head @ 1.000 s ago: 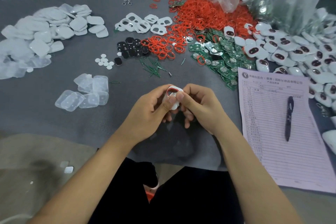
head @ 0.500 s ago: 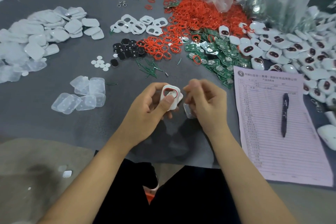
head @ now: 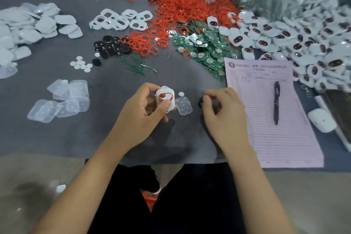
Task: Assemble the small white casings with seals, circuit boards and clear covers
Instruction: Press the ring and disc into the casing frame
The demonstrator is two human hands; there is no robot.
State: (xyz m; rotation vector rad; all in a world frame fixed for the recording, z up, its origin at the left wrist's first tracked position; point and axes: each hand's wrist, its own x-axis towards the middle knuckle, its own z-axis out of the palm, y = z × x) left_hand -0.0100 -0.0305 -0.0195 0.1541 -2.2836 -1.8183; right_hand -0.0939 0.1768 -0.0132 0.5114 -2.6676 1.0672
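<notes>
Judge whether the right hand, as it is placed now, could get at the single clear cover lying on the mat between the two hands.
Probably yes. The clear cover lies flat on the grey mat, just beside the right hand with nothing between them. That hand already pinches a small black part, so it might have to put it down first.

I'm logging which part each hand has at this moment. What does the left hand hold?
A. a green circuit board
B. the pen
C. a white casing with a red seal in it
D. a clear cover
C: the left hand grips a white casing with a red seal seated in it; the pen lies on the form, and a clear cover lies on the mat beside it.
</notes>
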